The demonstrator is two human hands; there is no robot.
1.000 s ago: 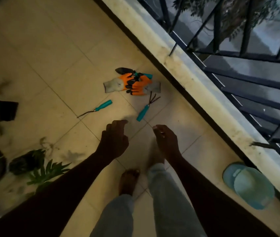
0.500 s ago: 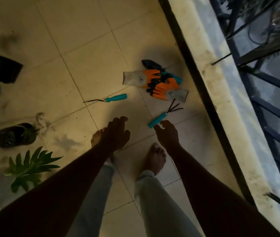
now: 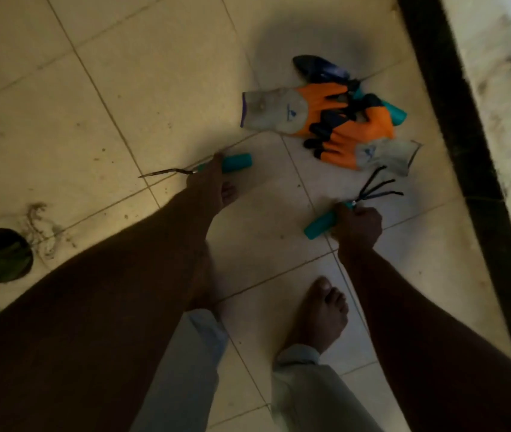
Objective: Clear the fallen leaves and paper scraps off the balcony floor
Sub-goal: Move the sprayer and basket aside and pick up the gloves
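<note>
Teal-handled rake [image 3: 318, 227] lies diagonally, tines toward the parapet [image 3: 503, 98], right grip [image 3: 358, 224] clamped round its handle; left grip [image 3: 205, 177] meets the weeder [image 3: 237, 162], closure unclear.

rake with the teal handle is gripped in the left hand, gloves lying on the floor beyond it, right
Wrong hand. In the head view the right hand grips the rake; the left hand is at the other teal-handled tool. The gloves do lie on the floor beyond it.
</note>
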